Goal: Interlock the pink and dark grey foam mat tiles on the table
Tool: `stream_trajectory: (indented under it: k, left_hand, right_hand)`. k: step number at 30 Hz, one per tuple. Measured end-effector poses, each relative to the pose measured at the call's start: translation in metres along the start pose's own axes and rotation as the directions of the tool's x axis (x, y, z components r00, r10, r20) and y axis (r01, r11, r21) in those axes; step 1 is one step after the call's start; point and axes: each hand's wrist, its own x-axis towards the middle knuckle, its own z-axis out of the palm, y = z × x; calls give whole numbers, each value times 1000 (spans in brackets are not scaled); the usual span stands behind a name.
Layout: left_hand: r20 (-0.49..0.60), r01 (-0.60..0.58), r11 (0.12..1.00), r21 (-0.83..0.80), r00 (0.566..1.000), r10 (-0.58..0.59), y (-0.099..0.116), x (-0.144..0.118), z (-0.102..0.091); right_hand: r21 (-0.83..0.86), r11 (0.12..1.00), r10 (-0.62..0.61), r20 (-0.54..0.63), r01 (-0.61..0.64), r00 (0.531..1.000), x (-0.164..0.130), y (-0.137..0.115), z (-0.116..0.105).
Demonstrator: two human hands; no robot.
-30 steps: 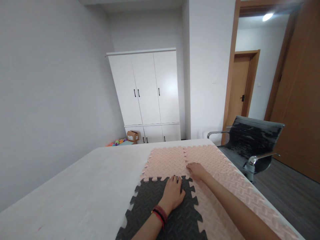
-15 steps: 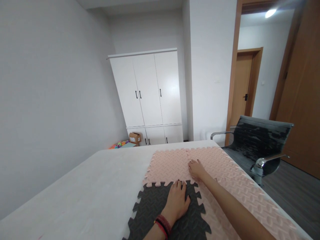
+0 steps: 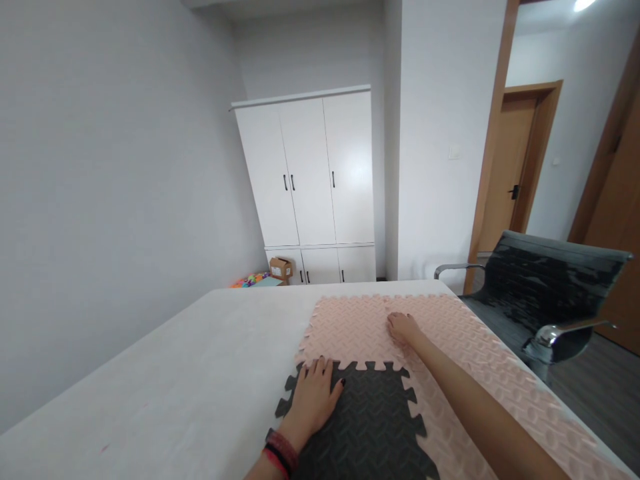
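A black foam puzzle mat tile [image 3: 370,420] lies on the white table [image 3: 165,380], its toothed far edge against a pink foam mat tile [image 3: 345,327]. My left hand [image 3: 315,397] rests palm down on the black tile's far left corner, fingers stretched toward the seam and thumb out to the side. Farther off, my right hand [image 3: 403,329] lies on the pink tiles near the line where two of them meet, fingers slightly curved and pressing down, holding nothing. More pink matting [image 3: 480,340] runs along the right side, partly under my right forearm.
A worn black chair [image 3: 545,287] with metal armrests stands by the table's right edge. Beyond the far edge are a white cabinet [image 3: 320,173], a cardboard box [image 3: 281,268] and colourful small items [image 3: 250,280]. A grey wall [image 3: 125,167] borders the left side.
My left hand has slid left across the black tile to its far left corner. My right hand stays on the pink tiles with its fingers drawn in slightly. The view has shifted a little.
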Motion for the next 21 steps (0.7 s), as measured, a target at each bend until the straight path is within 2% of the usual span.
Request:
stream_trajectory:
  k: [7, 13, 19, 21]
  left_hand:
    - [-31, 21, 1000, 8, 999, -20, -9, -1, 7]
    - [-47, -44, 997, -67, 998, 41, -17, 4, 5]
    - [68, -57, 967, -248, 995, 76, -45, 1, -8]
    - [39, -44, 960, -276, 998, 57, -55, -4, -9]
  right_hand:
    - [-23, 1000, -13, -60, 12, 998, 0, -8, 0]
    - [-16, 1000, -18, -40, 17, 999, 0, -4, -1]
    - [-23, 1000, -4, -24, 3, 1000, 2, -4, 0]
    - [-26, 1000, -2, -19, 1, 1000, 2, -4, 0]
